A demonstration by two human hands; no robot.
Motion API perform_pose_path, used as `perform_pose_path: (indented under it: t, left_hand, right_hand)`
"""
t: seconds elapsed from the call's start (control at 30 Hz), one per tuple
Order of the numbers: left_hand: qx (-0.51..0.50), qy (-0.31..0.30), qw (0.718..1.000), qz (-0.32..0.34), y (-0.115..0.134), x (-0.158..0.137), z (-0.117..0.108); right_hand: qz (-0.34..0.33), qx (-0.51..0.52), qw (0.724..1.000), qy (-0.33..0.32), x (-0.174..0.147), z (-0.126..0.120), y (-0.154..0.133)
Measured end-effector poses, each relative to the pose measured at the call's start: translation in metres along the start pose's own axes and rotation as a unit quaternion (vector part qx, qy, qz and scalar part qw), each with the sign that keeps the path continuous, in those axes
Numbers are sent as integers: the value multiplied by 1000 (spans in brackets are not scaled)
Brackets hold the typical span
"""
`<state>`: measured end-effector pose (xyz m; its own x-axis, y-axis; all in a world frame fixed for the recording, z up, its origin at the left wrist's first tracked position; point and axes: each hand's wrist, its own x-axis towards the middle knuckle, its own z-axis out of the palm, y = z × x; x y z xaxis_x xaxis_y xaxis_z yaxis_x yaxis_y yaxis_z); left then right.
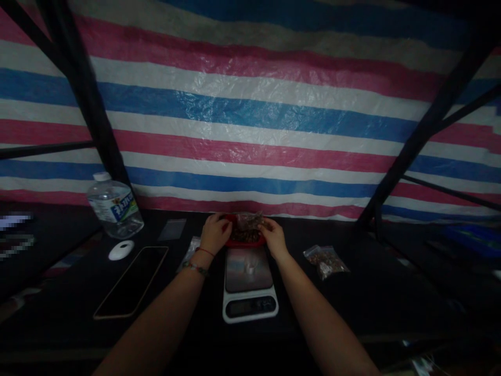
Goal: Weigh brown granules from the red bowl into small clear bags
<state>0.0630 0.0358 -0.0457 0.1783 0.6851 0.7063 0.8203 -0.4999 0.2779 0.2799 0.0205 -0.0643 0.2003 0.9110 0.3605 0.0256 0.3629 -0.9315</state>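
A red tray (245,243) with small brown pieces in it sits just behind a white kitchen scale (250,316). Over the tray lies a clear plastic bag (250,221) with brownish contents. The fingers of my right hand (275,239) pinch the bag's right end. My left hand (214,234) is at the tray's left rim with fingers bent inward; what they grip is too dark to make out. A flat clear bag (191,251) lies partly behind my left wrist. The scale's glossy plate (248,271) shows reflections.
To the right lie filled small plastic bags (327,261). On the left are a phone (133,282), a white oval object (121,250), a large clear bottle (116,206) and a flat clear bag (172,229). Dark metal posts (88,99) flank a striped tarp (250,130) behind the black table.
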Motion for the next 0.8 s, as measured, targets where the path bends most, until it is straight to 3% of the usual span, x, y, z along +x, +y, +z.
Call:
perform_pose_path:
  t: [0.2, 0.4, 0.57, 0.7, 0.8]
  left_hand:
    - [-39, -74, 996, -19, -6, -5, 11]
    - [-84, -35, 996, -9, -6, -1, 11]
    - [-83, -18, 994, 65, 9, -4, -2]
    - [-56, -91, 990, 87, 22, -5, -7]
    - [-42, -87, 993, 70, 21, -3, -6]
  right_hand:
    - [-80, -99, 992, -10, -3, 5, -8]
    - [-150, -136, 979, 22, -3, 6, -18]
    - [-163, -149, 972, 76, -4, 12, -20]
    - [-169, -139, 975, 33, -6, 18, -18]
    - [-168, -127, 977, -18, -5, 18, -14]
